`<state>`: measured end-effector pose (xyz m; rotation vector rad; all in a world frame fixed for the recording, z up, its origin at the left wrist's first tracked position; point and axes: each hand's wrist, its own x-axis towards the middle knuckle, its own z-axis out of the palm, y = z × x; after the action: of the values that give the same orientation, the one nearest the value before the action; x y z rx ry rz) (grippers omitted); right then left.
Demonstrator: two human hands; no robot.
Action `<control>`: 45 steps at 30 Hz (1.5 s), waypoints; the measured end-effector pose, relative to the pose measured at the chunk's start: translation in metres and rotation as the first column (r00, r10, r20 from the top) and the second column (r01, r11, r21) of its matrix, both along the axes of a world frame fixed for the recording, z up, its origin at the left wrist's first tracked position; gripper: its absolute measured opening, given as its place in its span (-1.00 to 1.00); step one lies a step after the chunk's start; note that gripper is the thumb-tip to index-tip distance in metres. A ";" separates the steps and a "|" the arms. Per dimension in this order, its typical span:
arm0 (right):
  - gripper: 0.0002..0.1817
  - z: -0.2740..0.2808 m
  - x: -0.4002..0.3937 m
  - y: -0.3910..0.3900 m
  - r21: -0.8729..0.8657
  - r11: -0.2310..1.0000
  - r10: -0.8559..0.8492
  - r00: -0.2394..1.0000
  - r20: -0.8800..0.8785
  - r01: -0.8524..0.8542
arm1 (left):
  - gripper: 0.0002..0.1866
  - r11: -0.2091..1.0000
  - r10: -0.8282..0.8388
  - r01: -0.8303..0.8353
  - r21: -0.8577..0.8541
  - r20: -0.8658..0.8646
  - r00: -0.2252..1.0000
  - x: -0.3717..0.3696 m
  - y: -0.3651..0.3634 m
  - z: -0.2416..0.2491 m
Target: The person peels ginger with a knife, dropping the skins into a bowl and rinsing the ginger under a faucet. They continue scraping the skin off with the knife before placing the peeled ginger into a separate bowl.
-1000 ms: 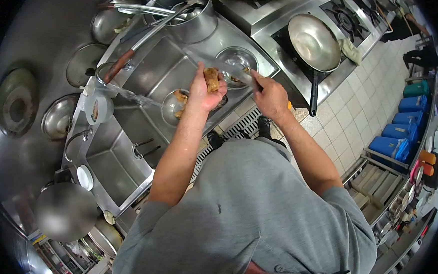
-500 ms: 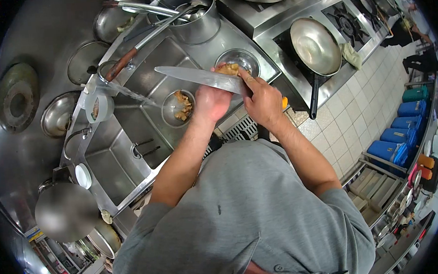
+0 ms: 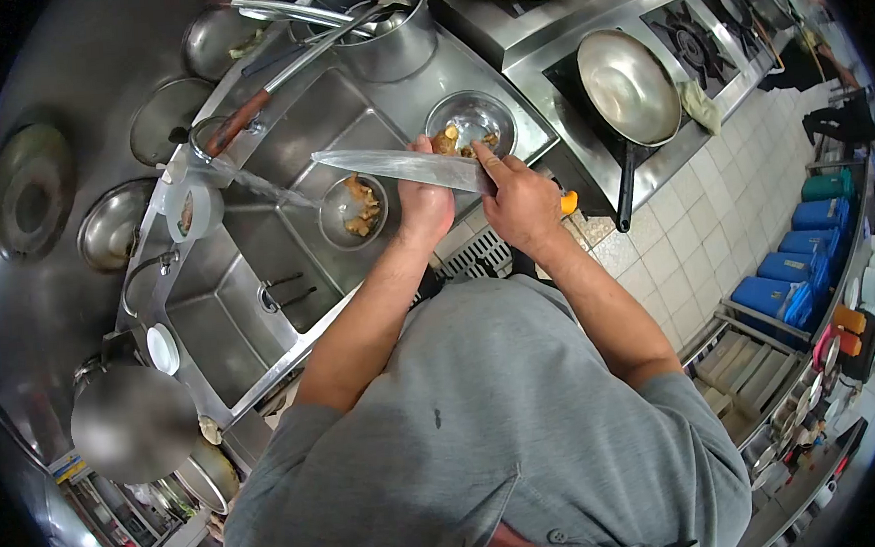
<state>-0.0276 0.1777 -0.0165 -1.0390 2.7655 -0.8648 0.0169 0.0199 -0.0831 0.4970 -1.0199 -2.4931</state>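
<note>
My right hand [image 3: 526,210] grips a large kitchen knife [image 3: 381,167], its wide blade pointing left across my left hand; a bit of yellow handle shows past my fist. Behind the blade, my left hand [image 3: 426,212] is closed around a knobby piece of ginger [image 3: 444,143] with a pale cut spot; its fingers are partly hidden. Both hands are at the near side of a steel bowl [image 3: 469,99] on the counter, where small brownish bits show. Lower left, a second steel bowl [image 3: 330,226] in the sink holds more ginger [image 3: 361,206].
Water runs from a tap into the steel sink [image 3: 284,142]. A stockpot [image 3: 389,51] with ladles stands behind it. To the right, a wok [image 3: 628,86] sits on the stove, its black handle reaching toward me. Blue bins [image 3: 775,298] line the right side.
The ginger has turned in my left hand and a pale cut surface now shows. The knife has shifted slightly, and the left hand has moved a little to the right and down.
</note>
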 end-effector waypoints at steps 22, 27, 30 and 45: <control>-0.31 -0.027 -0.030 0.008 0.082 0.993 -0.099 0.974 0.204 0.083 | -0.81 0.991 0.102 -0.076 -0.111 0.258 0.961 -0.014 0.004 0.017; -0.24 -0.015 -0.009 -0.014 0.089 0.995 -0.068 0.980 0.185 0.052 | -0.84 0.991 0.105 -0.088 -0.103 0.174 0.979 -0.016 0.004 -0.025; -0.26 -0.037 -0.020 -0.009 0.155 0.986 -0.098 0.977 0.190 0.069 | -0.84 0.994 0.099 -0.079 -0.078 0.309 0.946 -0.011 0.006 -0.019; -0.31 -0.019 -0.011 -0.007 0.090 0.991 -0.122 0.966 0.226 0.103 | -0.86 0.986 0.151 -0.128 -0.111 0.227 0.962 -0.017 0.018 -0.008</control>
<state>-0.0382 0.1712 -0.0352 -0.7233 2.6569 -0.8251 0.0003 0.0376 -0.0916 0.8207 -1.1428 -2.2879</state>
